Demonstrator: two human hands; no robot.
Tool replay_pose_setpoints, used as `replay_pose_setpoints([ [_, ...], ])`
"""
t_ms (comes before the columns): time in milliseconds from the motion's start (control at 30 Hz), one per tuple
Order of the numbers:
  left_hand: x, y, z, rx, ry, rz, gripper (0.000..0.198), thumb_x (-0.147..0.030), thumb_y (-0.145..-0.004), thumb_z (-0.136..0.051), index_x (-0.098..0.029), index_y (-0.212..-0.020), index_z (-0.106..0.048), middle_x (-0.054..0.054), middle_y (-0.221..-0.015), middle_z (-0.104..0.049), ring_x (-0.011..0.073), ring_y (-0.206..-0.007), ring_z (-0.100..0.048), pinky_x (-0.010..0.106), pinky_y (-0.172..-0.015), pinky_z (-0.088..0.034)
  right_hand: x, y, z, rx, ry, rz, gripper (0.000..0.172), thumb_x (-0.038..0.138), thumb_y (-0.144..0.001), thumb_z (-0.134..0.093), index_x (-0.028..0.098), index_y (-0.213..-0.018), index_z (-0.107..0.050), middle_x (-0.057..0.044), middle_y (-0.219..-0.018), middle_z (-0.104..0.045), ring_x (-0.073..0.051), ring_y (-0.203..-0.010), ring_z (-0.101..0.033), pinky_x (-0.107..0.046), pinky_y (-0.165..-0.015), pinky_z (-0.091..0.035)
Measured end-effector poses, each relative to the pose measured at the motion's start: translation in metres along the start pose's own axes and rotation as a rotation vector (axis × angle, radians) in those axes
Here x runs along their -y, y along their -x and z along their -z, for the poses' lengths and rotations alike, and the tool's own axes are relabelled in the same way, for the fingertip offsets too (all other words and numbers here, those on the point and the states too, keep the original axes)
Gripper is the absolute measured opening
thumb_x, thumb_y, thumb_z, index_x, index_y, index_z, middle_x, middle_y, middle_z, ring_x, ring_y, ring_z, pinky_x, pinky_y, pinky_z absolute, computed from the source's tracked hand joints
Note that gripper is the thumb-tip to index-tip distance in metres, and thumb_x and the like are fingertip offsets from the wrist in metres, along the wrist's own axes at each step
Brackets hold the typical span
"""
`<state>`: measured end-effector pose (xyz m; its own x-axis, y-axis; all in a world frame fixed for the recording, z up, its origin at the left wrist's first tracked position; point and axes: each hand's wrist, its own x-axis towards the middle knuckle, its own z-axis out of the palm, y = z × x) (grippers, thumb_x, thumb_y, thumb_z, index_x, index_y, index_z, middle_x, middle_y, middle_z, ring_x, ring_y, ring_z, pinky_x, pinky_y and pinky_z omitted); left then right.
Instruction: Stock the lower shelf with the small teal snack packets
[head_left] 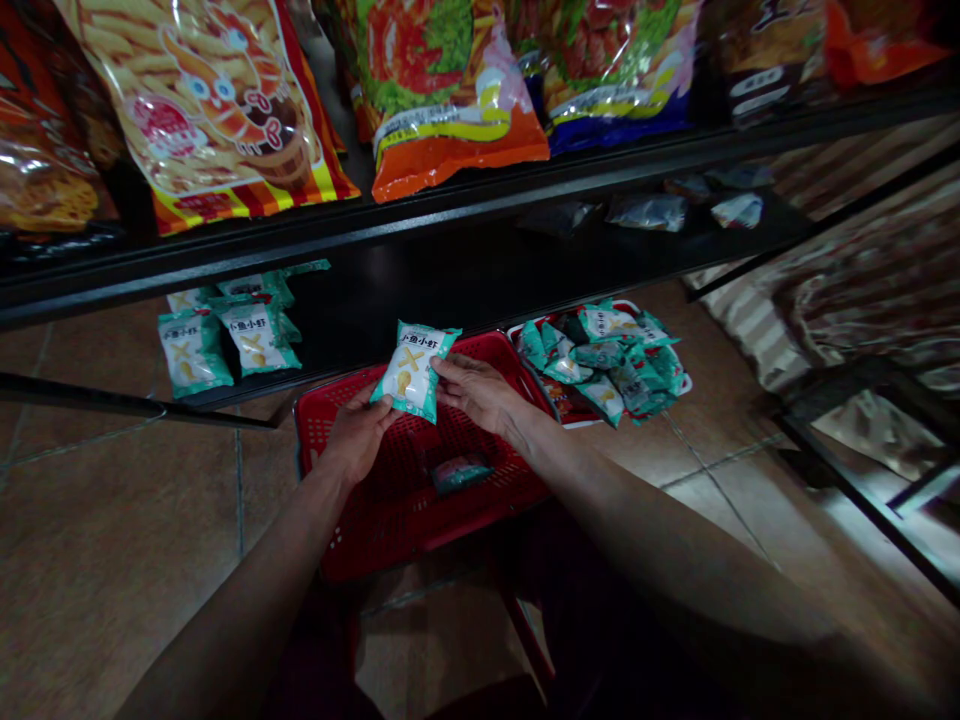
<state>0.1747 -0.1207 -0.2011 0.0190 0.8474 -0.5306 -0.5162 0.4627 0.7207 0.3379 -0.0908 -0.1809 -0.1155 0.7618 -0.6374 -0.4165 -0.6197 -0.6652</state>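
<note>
A small teal and white snack packet (415, 371) is held by both my hands above a red plastic basket (517, 365). My left hand (358, 432) pinches its lower left corner. My right hand (477, 392) grips its right edge. One more small packet (461, 472) lies on the basket's floor. Several matching packets (225, 338) stand on the low black shelf (390, 300) to the left.
A red and white tray (682, 385) piled with several teal packets (604, 360) sits right of the basket. Large snack bags (217, 110) fill the upper shelf (465, 205). A black metal frame (870, 500) stands at right on the tiled floor (112, 540).
</note>
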Motion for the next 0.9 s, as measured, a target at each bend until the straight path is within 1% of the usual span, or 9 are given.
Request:
replay_pose_setpoints([
  [200,0.000,0.002,-0.002,0.027,-0.035,-0.046,0.044,-0.012,-0.066,-0.070,-0.015,-0.109,-0.065,0.008,-0.097,-0.071,0.0199,-0.093,-0.065,0.040,-0.094,-0.046,0.000,0.001,-0.003,0.019,0.030,-0.030,0.026,0.014,-0.072,-0.069,0.018,-0.096,-0.060,-0.004,-0.089,-0.070,-0.011,-0.065,-0.063,-0.028,-0.066,-0.054],
  [333,0.000,0.005,-0.001,0.087,-0.069,-0.024,0.050,-0.014,-0.063,-0.072,-0.016,-0.112,-0.063,0.008,-0.099,-0.071,0.0195,-0.093,-0.064,0.039,-0.096,-0.044,0.001,0.003,-0.004,-0.001,0.053,-0.012,0.027,0.011,-0.072,-0.067,0.018,-0.097,-0.060,-0.004,-0.091,-0.070,-0.011,-0.067,-0.064,-0.026,-0.065,-0.054],
  [433,0.000,0.007,0.001,0.118,-0.101,0.005,0.049,-0.017,-0.062,-0.074,-0.016,-0.110,-0.064,0.007,-0.104,-0.069,0.0199,-0.096,-0.063,0.040,-0.097,-0.043,-0.001,0.001,-0.002,-0.003,0.077,0.004,0.026,0.011,-0.073,-0.065,0.018,-0.098,-0.061,-0.003,-0.090,-0.071,-0.012,-0.070,-0.065,-0.026,-0.067,-0.054],
  [533,-0.001,0.009,0.002,0.115,-0.106,0.016,0.043,-0.019,-0.063,-0.075,-0.017,-0.105,-0.066,0.007,-0.107,-0.068,0.0209,-0.101,-0.062,0.041,-0.097,-0.043,-0.005,-0.003,0.000,0.043,0.086,0.033,0.026,0.012,-0.074,-0.064,0.019,-0.099,-0.061,-0.003,-0.090,-0.071,-0.013,-0.073,-0.065,-0.026,-0.069,-0.053],
  [700,-0.002,0.010,0.002,0.093,-0.095,0.034,0.032,-0.025,-0.064,-0.075,-0.015,-0.094,-0.067,0.008,-0.104,-0.069,0.0229,-0.101,-0.062,0.044,-0.095,-0.044,-0.009,-0.007,-0.001,0.100,0.090,0.043,0.030,0.013,-0.072,-0.064,0.018,-0.101,-0.061,-0.004,-0.091,-0.072,-0.014,-0.075,-0.066,-0.027,-0.073,-0.053],
  [800,-0.003,0.012,0.002,0.089,-0.097,0.036,0.033,-0.027,-0.064,-0.076,-0.015,-0.094,-0.067,0.008,-0.101,-0.070,0.0228,-0.098,-0.063,0.043,-0.095,-0.045,-0.009,-0.005,-0.005,0.124,0.090,0.036,0.031,0.013,-0.072,-0.063,0.018,-0.102,-0.061,-0.003,-0.090,-0.072,-0.015,-0.075,-0.066,-0.030,-0.076,-0.053],
  [900,-0.005,0.014,0.001,0.090,-0.095,0.039,0.037,-0.027,-0.064,-0.077,-0.016,-0.097,-0.067,0.009,-0.104,-0.069,0.0235,-0.099,-0.062,0.043,-0.094,-0.044,-0.008,-0.003,-0.009,0.144,0.086,0.043,0.033,0.013,-0.071,-0.065,0.018,-0.103,-0.061,-0.003,-0.090,-0.072,-0.015,-0.074,-0.066,-0.031,-0.079,-0.052],
])
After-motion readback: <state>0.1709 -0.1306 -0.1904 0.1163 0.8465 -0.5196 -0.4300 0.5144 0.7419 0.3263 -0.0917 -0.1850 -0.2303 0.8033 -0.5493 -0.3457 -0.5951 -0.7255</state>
